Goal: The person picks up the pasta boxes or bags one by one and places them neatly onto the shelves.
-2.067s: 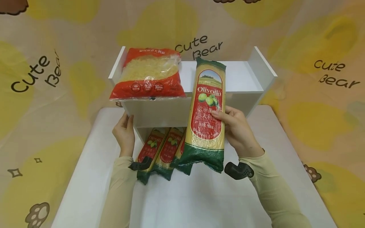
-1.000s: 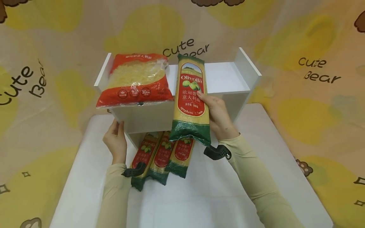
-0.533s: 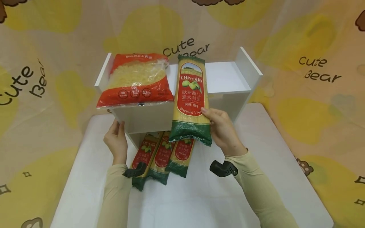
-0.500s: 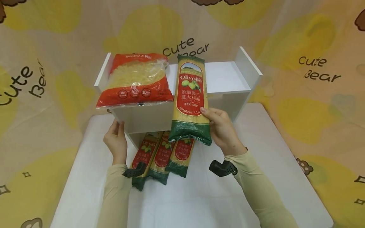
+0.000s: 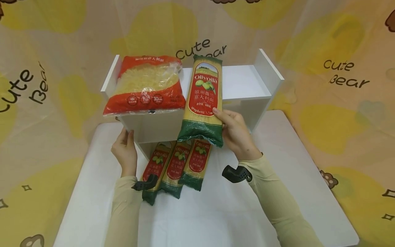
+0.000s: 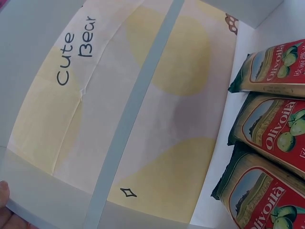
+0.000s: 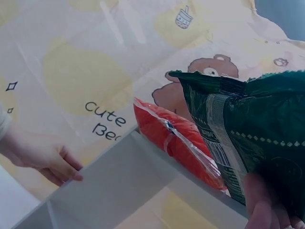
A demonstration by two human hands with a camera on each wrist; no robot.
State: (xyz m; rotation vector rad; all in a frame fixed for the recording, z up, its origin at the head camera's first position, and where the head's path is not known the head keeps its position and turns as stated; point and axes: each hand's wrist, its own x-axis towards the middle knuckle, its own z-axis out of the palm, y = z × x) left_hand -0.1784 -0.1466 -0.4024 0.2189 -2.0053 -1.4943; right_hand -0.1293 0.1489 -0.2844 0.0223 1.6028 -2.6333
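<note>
My right hand [image 5: 236, 132] holds a spaghetti pack [image 5: 205, 91] by its lower right side, thumb on the front and fingers behind. The pack leans up in front of the upper board of a white shelf [image 5: 247, 80]. In the right wrist view the pack's dark green end [image 7: 267, 124] fills the right side. My left hand [image 5: 124, 152] pinches the front edge of the shelf's left side panel, also seen in the right wrist view. Beside the held pack, a red bag of pasta [image 5: 148, 85] lies on the shelf's top left, its front end overhanging the edge.
Under the shelf board, three more spaghetti packs [image 5: 172, 171] lie side by side on the white table [image 5: 247, 219], their green ends sticking out forward. A patterned yellow cloth [image 5: 324, 130] hangs behind and around the table.
The right hand first slid lower along the spaghetti pack, then lifted the pack slightly up and left, with its lower end raised. The left hand stays on the shelf's side panel.
</note>
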